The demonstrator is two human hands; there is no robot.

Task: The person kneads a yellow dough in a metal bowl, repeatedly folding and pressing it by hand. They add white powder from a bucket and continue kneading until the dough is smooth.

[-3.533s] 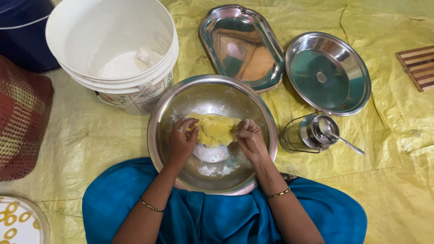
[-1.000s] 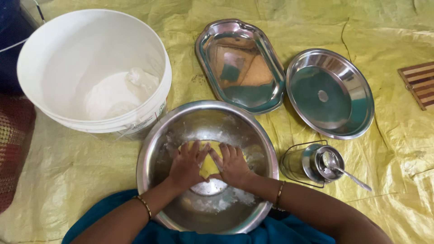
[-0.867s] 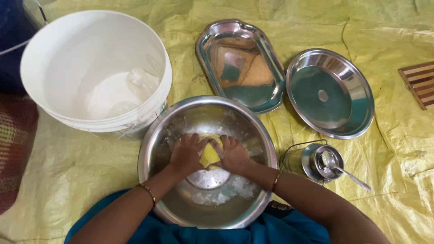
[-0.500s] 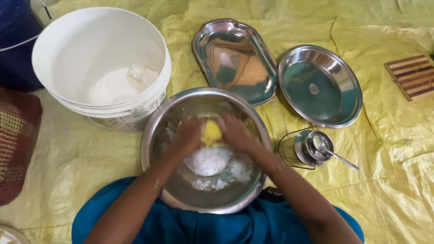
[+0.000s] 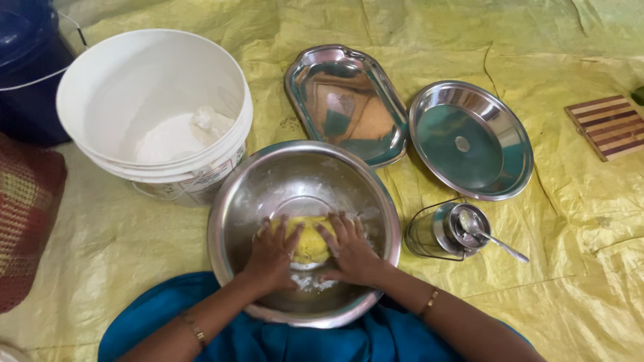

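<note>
A large steel bowl sits on the yellow sheet in front of me. Inside it lies a lump of yellow dough with some loose white flour beneath. My left hand presses on the dough's left side, fingers spread and pointing away from me. My right hand presses on its right side in the same way. Both hands touch the dough; most of the lump is hidden under them. A bangle shows on each wrist.
A white bucket with white flour stands at the upper left, a dark blue bin behind it. An oval steel tray, a round steel plate, a small steel cup with a spoon and a striped wooden board lie to the right.
My hands and the dough have slid from the far side of the bowl toward its near side, and the fingers have flattened over the lump. The camera view shifted slightly.
</note>
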